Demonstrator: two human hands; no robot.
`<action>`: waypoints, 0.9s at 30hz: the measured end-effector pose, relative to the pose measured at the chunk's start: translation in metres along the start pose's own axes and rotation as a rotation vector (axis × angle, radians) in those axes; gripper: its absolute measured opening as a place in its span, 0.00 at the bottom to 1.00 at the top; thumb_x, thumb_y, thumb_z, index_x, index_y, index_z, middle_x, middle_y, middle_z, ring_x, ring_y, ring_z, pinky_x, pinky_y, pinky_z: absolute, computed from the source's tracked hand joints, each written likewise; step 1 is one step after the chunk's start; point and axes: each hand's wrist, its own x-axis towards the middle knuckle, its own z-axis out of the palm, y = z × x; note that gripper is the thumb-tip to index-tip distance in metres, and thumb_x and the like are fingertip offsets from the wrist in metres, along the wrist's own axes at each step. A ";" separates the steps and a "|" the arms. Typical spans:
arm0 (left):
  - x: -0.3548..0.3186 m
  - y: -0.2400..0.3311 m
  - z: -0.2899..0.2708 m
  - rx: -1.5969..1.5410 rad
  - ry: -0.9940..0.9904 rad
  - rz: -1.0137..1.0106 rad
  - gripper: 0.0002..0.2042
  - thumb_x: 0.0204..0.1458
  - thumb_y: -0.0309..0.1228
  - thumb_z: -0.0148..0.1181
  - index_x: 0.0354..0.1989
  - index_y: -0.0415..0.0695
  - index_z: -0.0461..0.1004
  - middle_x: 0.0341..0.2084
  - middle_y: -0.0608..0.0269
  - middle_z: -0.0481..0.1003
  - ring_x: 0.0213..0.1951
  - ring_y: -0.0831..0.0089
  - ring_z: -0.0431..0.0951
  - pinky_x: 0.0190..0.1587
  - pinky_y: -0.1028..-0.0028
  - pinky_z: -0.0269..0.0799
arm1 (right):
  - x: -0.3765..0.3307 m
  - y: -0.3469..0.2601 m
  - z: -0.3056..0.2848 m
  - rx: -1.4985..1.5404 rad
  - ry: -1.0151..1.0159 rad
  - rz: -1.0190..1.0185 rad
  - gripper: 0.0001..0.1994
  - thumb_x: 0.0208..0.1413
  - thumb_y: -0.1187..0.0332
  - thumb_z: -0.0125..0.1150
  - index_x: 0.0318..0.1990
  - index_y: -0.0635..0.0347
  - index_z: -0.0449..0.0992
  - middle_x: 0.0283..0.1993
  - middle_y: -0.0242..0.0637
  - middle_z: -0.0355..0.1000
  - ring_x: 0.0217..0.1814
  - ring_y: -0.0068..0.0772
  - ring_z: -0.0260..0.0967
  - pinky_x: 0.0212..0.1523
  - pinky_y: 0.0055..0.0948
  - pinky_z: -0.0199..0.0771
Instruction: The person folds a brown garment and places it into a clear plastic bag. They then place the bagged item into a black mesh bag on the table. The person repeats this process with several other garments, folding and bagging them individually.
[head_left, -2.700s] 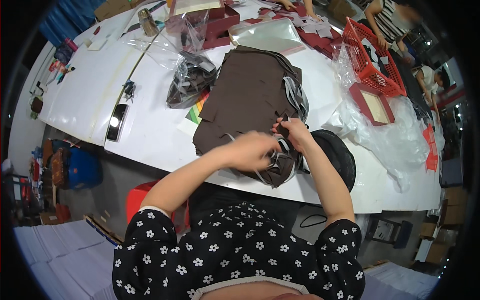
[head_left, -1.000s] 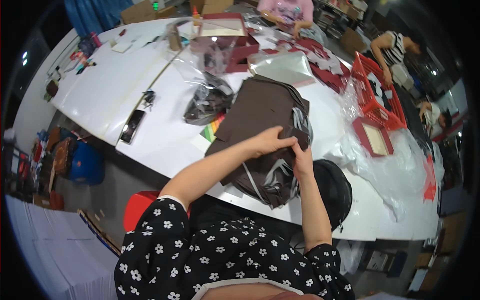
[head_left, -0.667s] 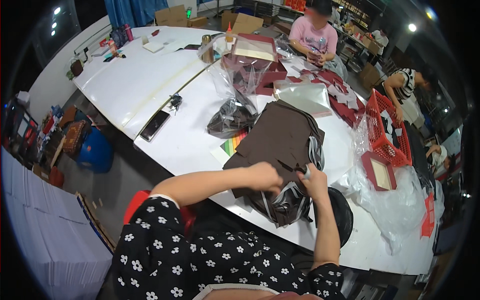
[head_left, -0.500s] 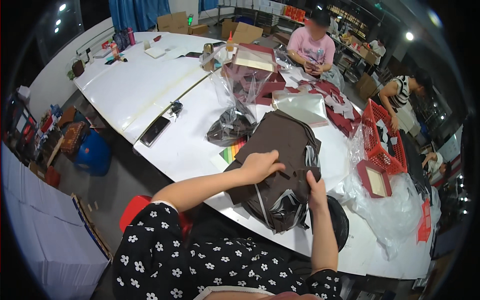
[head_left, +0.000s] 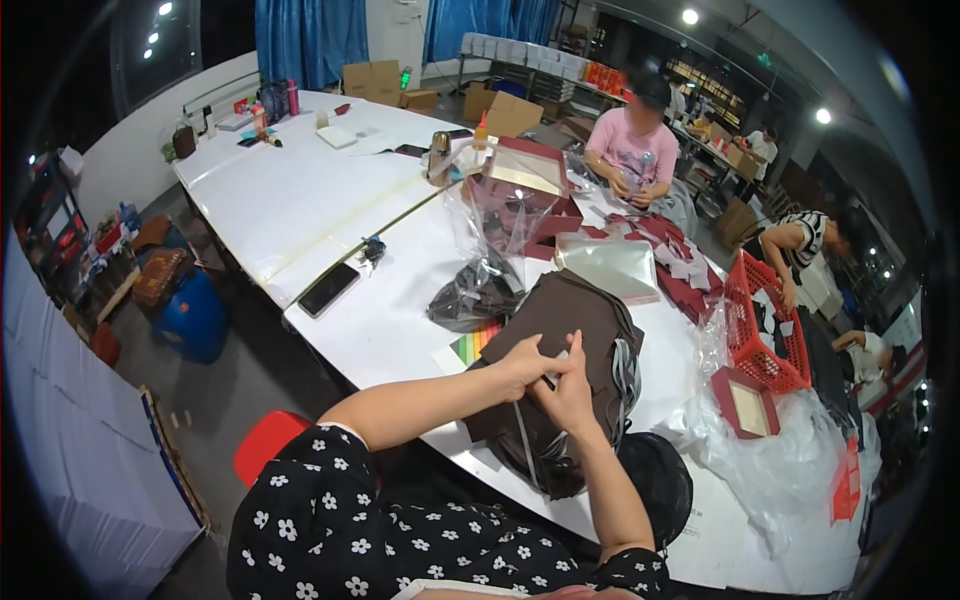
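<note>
A stack of dark brown card pieces [head_left: 585, 330] with grey ribbon strips [head_left: 622, 372] lies on the white table [head_left: 390, 330] in front of me. My left hand [head_left: 522, 362] and my right hand [head_left: 572, 378] meet above the near part of the stack, fingers pinched together on a small pale piece with a thin grey ribbon hanging from it. What exactly sits between the fingertips is too small to tell.
A crumpled dark plastic bag [head_left: 472, 300], a colour-striped card [head_left: 475, 342] and a phone [head_left: 328, 290] lie to the left. Red boxes [head_left: 525, 185], a red basket [head_left: 765, 330] and clear plastic [head_left: 790, 465] surround them. A person in pink [head_left: 632, 150] sits across.
The view has tilted upward, showing more of the room. My hands have stayed together over the brown stack, shifting slightly toward its near end.
</note>
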 end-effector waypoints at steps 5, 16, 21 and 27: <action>-0.002 0.047 -0.027 0.028 0.049 0.061 0.17 0.52 0.29 0.66 0.50 0.48 0.72 0.35 0.67 0.76 0.32 0.75 0.78 0.23 0.73 0.74 | 0.049 -0.001 -0.023 0.471 -0.188 -0.109 0.48 0.55 0.64 0.65 0.73 0.69 0.35 0.72 0.57 0.46 0.69 0.47 0.56 0.66 0.37 0.59; 0.041 0.190 -0.100 0.174 0.516 1.028 0.17 0.56 0.30 0.64 0.49 0.39 0.66 0.40 0.59 0.76 0.40 0.73 0.77 0.41 0.74 0.75 | 0.268 -0.060 0.009 -0.380 -0.124 -0.379 0.31 0.52 0.67 0.61 0.64 0.62 0.58 0.58 0.55 0.67 0.56 0.51 0.70 0.55 0.43 0.71; 0.049 0.236 -0.092 0.743 0.246 0.849 0.19 0.52 0.34 0.67 0.47 0.38 0.69 0.37 0.67 0.74 0.39 0.81 0.72 0.42 0.78 0.69 | 0.259 -0.006 0.023 -0.734 -0.301 -0.423 0.11 0.52 0.68 0.57 0.43 0.58 0.75 0.39 0.40 0.76 0.45 0.47 0.74 0.47 0.44 0.73; 0.084 0.238 -0.109 1.044 -0.208 0.339 0.23 0.50 0.33 0.68 0.53 0.38 0.69 0.42 0.65 0.73 0.44 0.78 0.69 0.47 0.75 0.68 | 0.202 -0.038 -0.010 -0.494 -0.091 -0.796 0.03 0.47 0.71 0.55 0.30 0.57 0.74 0.29 0.39 0.72 0.35 0.44 0.73 0.37 0.44 0.70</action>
